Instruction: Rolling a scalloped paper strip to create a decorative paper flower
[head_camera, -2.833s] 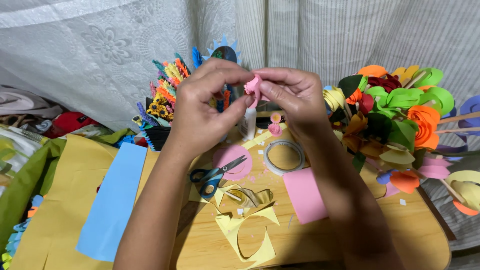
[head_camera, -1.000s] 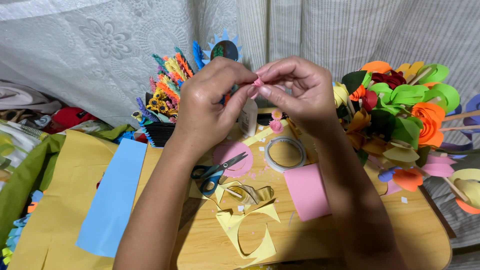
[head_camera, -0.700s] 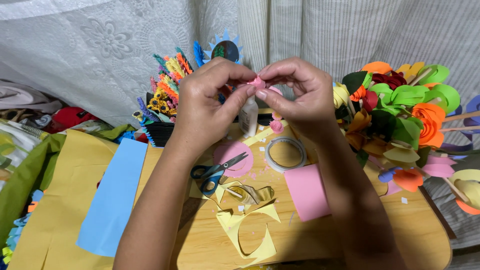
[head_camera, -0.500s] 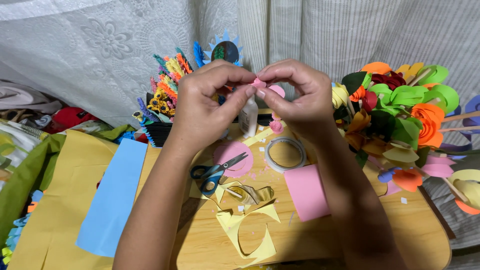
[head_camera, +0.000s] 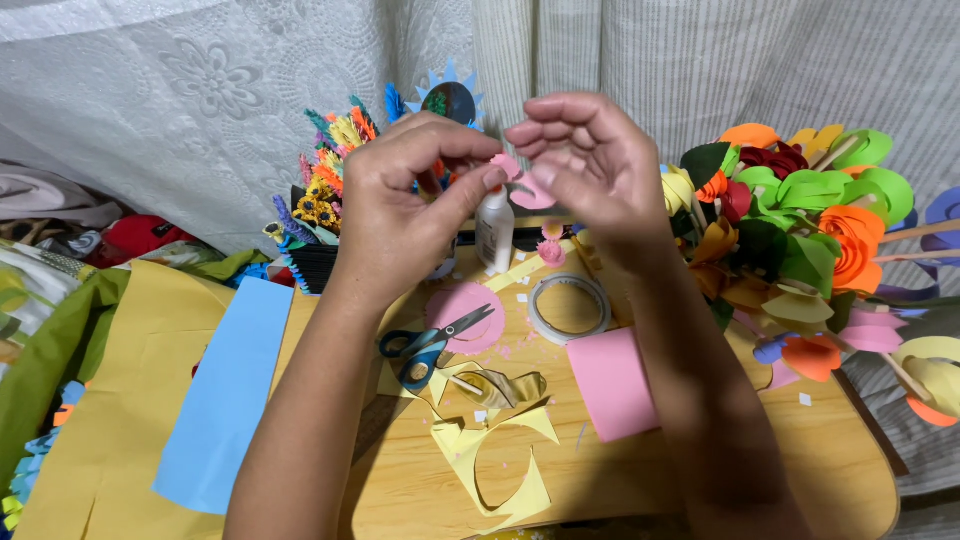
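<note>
Above the wooden surface (head_camera: 800, 460), your left hand (head_camera: 400, 215) pinches a pink paper strip (head_camera: 520, 182); your right hand (head_camera: 590, 165) fingers curl together on its other end, over the glue bottle (head_camera: 494, 228).

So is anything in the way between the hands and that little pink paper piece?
No. The left hand pinches the pink paper piece at its fingertips, and the right hand sits right against it on the other side. Both are raised above the wooden table, over the glue bottle, with nothing between them.
</note>
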